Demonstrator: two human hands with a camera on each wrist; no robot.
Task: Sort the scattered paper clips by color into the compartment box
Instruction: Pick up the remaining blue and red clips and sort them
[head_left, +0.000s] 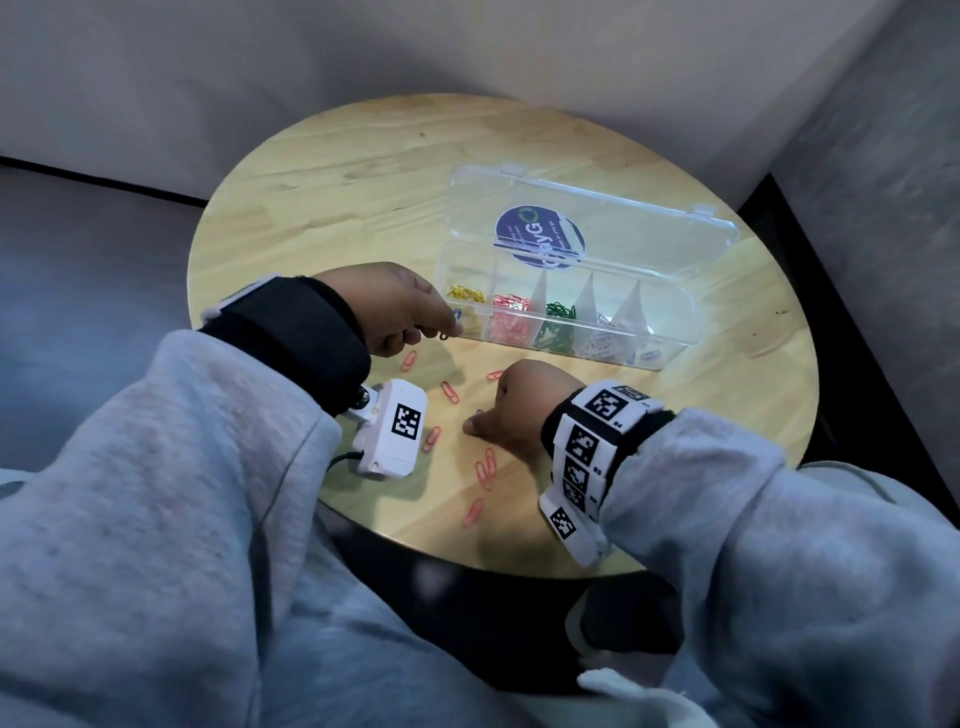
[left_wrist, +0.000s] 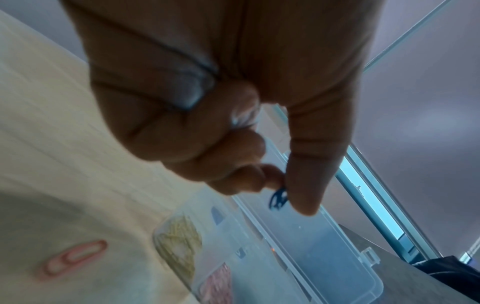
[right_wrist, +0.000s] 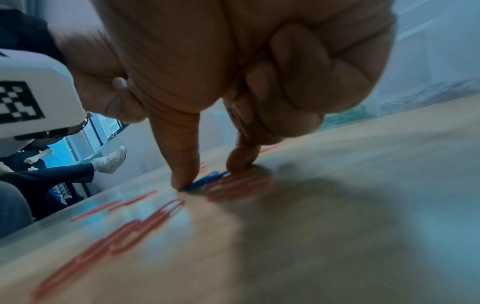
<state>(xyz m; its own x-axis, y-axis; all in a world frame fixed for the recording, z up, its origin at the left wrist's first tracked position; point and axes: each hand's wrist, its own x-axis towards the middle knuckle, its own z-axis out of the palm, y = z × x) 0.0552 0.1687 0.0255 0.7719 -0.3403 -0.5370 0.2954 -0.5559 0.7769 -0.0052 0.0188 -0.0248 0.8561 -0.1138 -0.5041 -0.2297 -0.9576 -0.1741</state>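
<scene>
A round wooden bench (head_left: 363, 171) stands in a corner, near a pale wall (head_left: 415, 47) and a grey floor (head_left: 78, 249). The person wears grey sleeves (head_left: 171, 467) and black wristbands with white marker tags (head_left: 587, 452). In the right wrist view, another person's leg with a white shoe (right_wrist: 111, 160) shows in the background.

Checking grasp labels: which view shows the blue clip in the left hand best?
Left wrist: the blue clip sits pinched between thumb and fingertip of the left hand, close up. Head view shows it small. Right wrist view doesn't show it.
</scene>
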